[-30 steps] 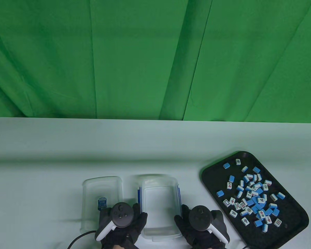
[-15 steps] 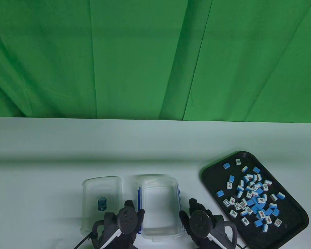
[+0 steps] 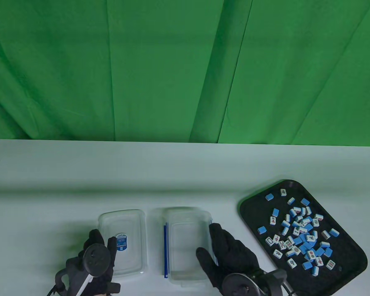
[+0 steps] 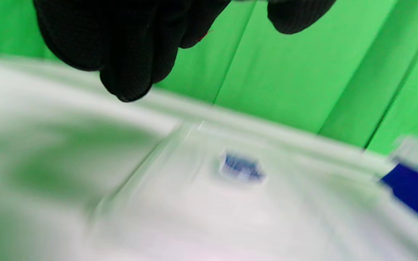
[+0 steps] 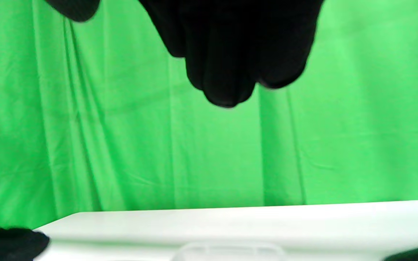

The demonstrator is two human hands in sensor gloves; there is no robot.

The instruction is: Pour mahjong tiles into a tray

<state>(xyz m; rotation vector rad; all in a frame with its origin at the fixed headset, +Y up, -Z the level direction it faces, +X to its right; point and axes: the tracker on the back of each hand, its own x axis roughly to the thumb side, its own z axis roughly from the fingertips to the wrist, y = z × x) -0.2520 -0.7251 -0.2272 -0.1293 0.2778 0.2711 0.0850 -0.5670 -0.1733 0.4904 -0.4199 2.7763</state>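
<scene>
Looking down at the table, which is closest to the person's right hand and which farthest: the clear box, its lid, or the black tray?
From the right hand:
1. Clear box, under its fingers.
2. Black tray, to its right.
3. Lid, beyond the box on the left.

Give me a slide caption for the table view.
Mahjong tiles lie in the black tray; the right hand rests on the emptied clear box.

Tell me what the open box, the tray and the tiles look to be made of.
Box: clear, glossy plastic, likely; the table shows through its walls.
Tray: black, matte-looking plastic, probably; no shine visible.
Tiles: hard, smooth, white faces on blue backs; plastic or resin, unclear.
</scene>
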